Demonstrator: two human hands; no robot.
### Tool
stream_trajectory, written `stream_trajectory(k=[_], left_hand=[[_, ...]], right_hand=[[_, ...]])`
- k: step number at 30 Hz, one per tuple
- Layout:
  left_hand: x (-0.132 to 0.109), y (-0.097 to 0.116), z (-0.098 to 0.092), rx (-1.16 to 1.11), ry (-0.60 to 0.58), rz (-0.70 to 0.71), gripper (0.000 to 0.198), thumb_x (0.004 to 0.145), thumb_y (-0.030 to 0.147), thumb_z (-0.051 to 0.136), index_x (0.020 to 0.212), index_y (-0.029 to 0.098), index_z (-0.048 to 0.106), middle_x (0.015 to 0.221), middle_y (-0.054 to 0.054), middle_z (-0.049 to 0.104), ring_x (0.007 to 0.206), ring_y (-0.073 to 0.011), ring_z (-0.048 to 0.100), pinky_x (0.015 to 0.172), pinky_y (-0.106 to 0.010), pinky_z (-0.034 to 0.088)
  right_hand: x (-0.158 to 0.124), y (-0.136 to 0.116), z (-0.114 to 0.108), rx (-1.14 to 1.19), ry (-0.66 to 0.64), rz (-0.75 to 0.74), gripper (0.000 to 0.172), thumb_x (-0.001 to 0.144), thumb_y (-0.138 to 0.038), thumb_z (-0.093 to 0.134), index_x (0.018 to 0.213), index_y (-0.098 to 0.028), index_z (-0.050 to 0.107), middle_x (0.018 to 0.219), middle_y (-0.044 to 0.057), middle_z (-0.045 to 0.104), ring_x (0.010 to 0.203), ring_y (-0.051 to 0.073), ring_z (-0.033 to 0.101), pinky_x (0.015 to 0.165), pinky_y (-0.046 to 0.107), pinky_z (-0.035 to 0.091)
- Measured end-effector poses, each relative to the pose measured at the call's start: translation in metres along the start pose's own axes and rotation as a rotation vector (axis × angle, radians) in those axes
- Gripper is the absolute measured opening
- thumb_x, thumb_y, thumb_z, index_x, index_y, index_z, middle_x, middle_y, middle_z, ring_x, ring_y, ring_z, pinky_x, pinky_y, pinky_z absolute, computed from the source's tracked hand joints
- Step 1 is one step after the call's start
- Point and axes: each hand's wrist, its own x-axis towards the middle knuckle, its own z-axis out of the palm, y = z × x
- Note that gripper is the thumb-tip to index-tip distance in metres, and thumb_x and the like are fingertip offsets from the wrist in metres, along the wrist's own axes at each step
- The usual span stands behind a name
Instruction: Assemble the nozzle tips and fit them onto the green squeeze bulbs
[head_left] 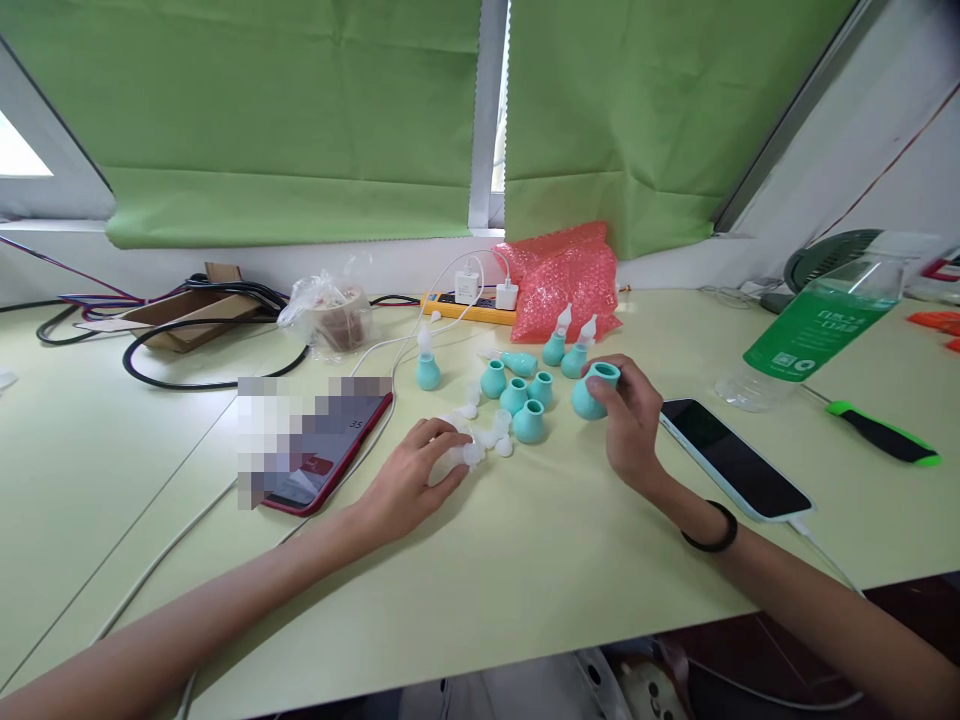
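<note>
Far left of the frame there's a cardboard box [180, 318] with black cables [161, 372] looping around it on the pale yellow-green worktop [517, 570]. Next over, left of center, a red-cased phone [330, 455] lies face up, partly pixelated, and behind it sits a brown thing in clear plastic [337, 318].

The left hand [420, 470] is low and just left of center, palm down, fingers loosely bent, with the tips right at some translucent pieces [501, 430]. Can't tell if it's actually pinching one. Above it, a teal bulb with a clear tip [427, 372] stands upright on its own, with an orange power strip [472, 308] behind it to the right.

Dead center is a little bunch of open-topped teal bulbs [514, 396], standing upright, with one teal bulb on its side [519, 363] just behind them. A bit right and further back, two more tipped bulbs [564, 352] stand in front of some pink bubble wrap [566, 285].

Right of center, the right hand [626, 410] is gripping one teal bulb [592, 395], open mouth up. Past that: a dark-screened phone [735, 458], a green-labeled bottle [821, 325] and a black-and-green handle [885, 433].
</note>
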Motion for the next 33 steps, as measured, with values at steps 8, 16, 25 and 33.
stream_trajectory(k=[8,16,25,33], left_hand=[[-0.002,-0.001,0.004,0.130,-0.018,0.064,0.024,0.076,0.019,0.045,0.099,0.017,0.050,0.091,-0.007,0.052,0.087,-0.0205,0.048,0.073,-0.034,0.044],[-0.006,-0.007,0.010,0.035,0.013,0.061,0.019,0.077,0.019,0.047,0.096,0.018,0.049,0.090,-0.005,0.047,0.067,-0.0112,0.050,0.061,-0.025,0.045],[-0.007,-0.013,0.017,-0.001,0.067,0.256,0.011,0.078,0.012,0.045,0.072,0.015,0.054,0.080,-0.006,0.052,0.072,-0.0126,0.052,0.063,-0.023,0.045],[-0.006,-0.008,0.015,0.115,0.053,0.338,0.011,0.079,0.012,0.044,0.082,0.014,0.054,0.081,-0.009,0.056,0.080,-0.0178,0.051,0.067,-0.030,0.046]], right_hand=[[-0.008,0.026,0.008,-0.091,-0.106,0.309,0.006,0.063,-0.018,0.046,0.062,-0.017,0.052,0.061,-0.002,0.049,0.055,0.011,0.040,0.050,0.023,0.031],[-0.015,0.036,0.013,-0.101,-0.173,0.348,0.011,0.061,-0.018,0.044,0.070,-0.019,0.050,0.076,0.000,0.051,0.072,0.016,0.046,0.061,0.026,0.036],[-0.006,0.044,0.007,-0.096,-0.055,0.173,0.022,0.065,-0.025,0.047,0.086,-0.022,0.045,0.091,0.002,0.048,0.086,0.019,0.044,0.070,0.033,0.039],[0.031,0.072,-0.009,-0.526,-0.151,0.116,0.033,0.076,-0.041,0.040,0.105,-0.029,0.051,0.120,0.004,0.033,0.120,0.024,0.021,0.096,0.046,0.016]])
